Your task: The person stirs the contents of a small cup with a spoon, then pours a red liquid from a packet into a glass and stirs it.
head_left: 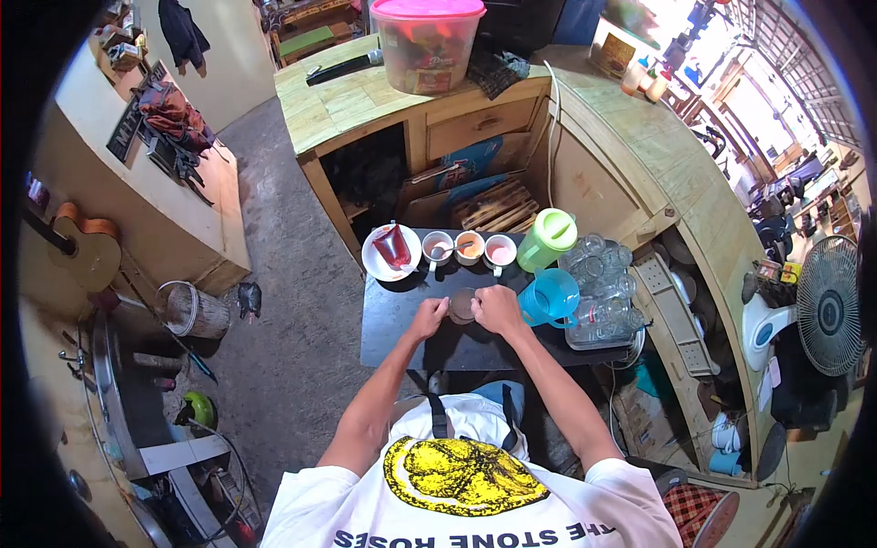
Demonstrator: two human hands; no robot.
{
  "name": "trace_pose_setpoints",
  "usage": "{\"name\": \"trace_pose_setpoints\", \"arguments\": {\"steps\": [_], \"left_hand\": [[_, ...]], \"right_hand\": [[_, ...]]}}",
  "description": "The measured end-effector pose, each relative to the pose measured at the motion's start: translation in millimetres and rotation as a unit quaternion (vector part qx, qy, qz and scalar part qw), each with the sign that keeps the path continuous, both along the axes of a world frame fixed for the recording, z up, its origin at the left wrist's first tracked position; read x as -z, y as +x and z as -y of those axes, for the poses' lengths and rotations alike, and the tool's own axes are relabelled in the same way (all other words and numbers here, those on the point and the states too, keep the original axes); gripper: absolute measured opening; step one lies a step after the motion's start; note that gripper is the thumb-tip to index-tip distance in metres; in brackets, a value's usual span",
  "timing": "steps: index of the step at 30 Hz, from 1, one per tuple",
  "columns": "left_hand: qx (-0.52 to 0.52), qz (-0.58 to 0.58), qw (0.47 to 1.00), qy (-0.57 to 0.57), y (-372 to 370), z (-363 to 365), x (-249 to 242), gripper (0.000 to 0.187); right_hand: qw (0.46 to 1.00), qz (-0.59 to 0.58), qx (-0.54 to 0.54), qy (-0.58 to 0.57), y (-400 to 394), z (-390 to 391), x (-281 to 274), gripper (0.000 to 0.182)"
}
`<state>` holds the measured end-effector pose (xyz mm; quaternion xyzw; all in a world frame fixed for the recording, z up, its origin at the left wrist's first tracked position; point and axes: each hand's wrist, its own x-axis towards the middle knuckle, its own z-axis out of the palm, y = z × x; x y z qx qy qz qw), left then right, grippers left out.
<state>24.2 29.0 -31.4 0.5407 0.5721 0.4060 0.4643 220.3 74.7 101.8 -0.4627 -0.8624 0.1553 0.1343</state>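
Observation:
On the dark table (393, 342), my left hand (427, 318) and my right hand (497, 310) are both closed at a small round clear container (462, 306), one on each side. Just beyond them stand three cups: one with a spoon (438, 248), one with orange contents and a spoon (470, 247), and one with pinkish contents (499, 251). A white bowl (370, 261) holding a red packet (393, 247) is at the back left. To the right of my right hand is a blue pitcher (548, 297), with a green lidded pitcher (546, 239) behind it.
Several glass mugs (598, 283) stand in a tray at the table's right end. A wooden counter (603, 119) curves behind the table, with a pink-lidded tub (427, 46) on it. At the far right is a fan (829, 306). A bucket (196, 310) stands on the left.

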Motion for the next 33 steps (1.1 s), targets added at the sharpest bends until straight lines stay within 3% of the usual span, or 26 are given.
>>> {"name": "trace_pose_setpoints", "arguments": {"steps": [3, 5, 12, 16, 24, 27, 30, 33], "left_hand": [[0.008, 0.006, 1.000, -0.002, -1.1, 0.3, 0.0, 0.052], [0.008, 0.020, 1.000, -0.018, -2.2, -0.6, 3.9, 0.047], [0.068, 0.130, 0.989, -0.015, -13.5, -2.0, 8.5, 0.020], [0.066, 0.056, 0.996, -0.034, -9.8, 3.8, -14.1, 0.016], [0.049, -0.054, 0.997, -0.021, -13.1, 3.1, -16.8, 0.021], [0.049, -0.055, 0.997, -0.010, -14.5, 4.0, -14.2, 0.022], [0.047, 0.039, 0.998, 0.018, -14.2, 7.8, -14.9, 0.027], [0.050, 0.027, 0.998, 0.008, -15.4, 8.3, -12.3, 0.034]], "right_hand": [[0.999, -0.036, 0.009, 0.009, 1.2, -0.6, -0.8, 0.022], [0.997, -0.047, 0.016, 0.057, 3.1, -2.4, 5.2, 0.022], [1.000, 0.015, 0.001, 0.005, 7.7, -3.3, 2.1, 0.022], [1.000, 0.003, -0.010, -0.019, 6.4, -2.6, 1.8, 0.023], [0.999, 0.014, 0.020, 0.034, 7.3, -10.3, 1.0, 0.023], [0.999, 0.033, 0.016, 0.003, 6.9, -6.5, 2.6, 0.023], [1.000, 0.024, 0.018, -0.010, 6.8, -4.2, 1.7, 0.023], [0.999, 0.018, 0.025, -0.013, 6.7, -4.6, -2.9, 0.023]]}}
